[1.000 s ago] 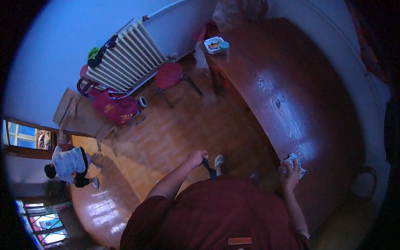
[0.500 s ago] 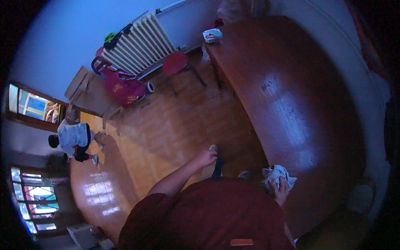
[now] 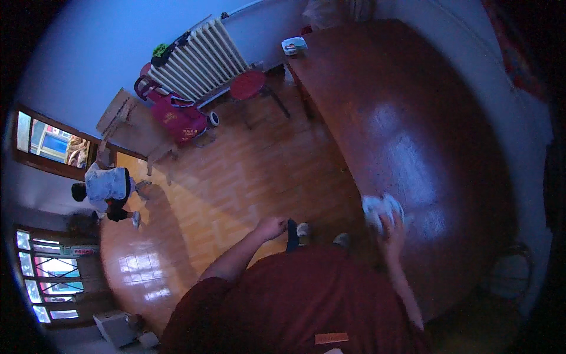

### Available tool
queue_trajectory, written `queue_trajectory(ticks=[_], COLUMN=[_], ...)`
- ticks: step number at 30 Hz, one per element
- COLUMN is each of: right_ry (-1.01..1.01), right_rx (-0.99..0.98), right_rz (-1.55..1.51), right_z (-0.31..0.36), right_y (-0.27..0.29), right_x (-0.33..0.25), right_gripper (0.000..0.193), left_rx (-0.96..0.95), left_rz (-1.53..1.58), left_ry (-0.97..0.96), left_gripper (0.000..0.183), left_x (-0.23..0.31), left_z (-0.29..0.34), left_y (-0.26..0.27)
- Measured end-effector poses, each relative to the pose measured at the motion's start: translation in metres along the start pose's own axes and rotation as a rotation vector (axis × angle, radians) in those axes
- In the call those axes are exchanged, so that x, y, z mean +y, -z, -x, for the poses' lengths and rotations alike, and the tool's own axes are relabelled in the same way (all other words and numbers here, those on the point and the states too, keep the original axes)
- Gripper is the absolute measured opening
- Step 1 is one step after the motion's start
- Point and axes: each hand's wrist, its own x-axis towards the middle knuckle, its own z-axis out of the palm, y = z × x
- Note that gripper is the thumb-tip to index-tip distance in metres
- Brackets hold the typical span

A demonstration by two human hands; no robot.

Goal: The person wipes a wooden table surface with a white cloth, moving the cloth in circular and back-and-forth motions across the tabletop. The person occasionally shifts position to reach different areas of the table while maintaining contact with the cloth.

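Observation:
My right hand (image 3: 394,231) presses a crumpled white-and-grey cloth (image 3: 382,211) onto the glossy reddish-brown tabletop (image 3: 354,130), close to its left edge. Its fingers spread over the cloth, which is smeared by motion. My left hand (image 3: 272,228) hangs over the floor in front of me, loosely closed in a fist, with nothing seen in it. Dark blue fabric (image 3: 292,237) shows right beside it, by one of my shoes (image 3: 303,230).
A small white box (image 3: 293,45) stands on the table's far corner. By the radiator (image 3: 200,62) are a red stool (image 3: 247,85) and a magenta bag (image 3: 180,121). At left, a person in a light shirt (image 3: 109,186) is near a wooden board (image 3: 127,121). A chair (image 3: 512,274) stands at right.
My right hand has slid the cloth forward along the table. My left hand has swung a little to the left. The view has shifted slightly as my feet moved.

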Motion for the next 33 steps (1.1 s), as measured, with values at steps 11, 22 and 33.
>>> queue_trajectory(ticks=[11,22,33], right_ry=[-0.115,-0.098,-0.167], right_rx=[0.018,0.085,0.030], right_rz=[0.103,0.147,0.103], right_z=[-0.112,0.078,-0.135], right_y=[-0.026,0.027,-0.021], right_x=[-0.036,0.007,-0.032], right_gripper=[0.053,0.060,0.051], left_rx=[-0.047,-0.037,-0.103], left_rz=[-0.076,0.035,-0.166], left_ry=[-0.010,-0.012,-0.048], left_gripper=[0.031,0.030,0.027], left_x=[-0.056,-0.019,-0.033], left_z=[0.017,-0.006,0.003], left_y=[-0.028,-0.023,0.003])
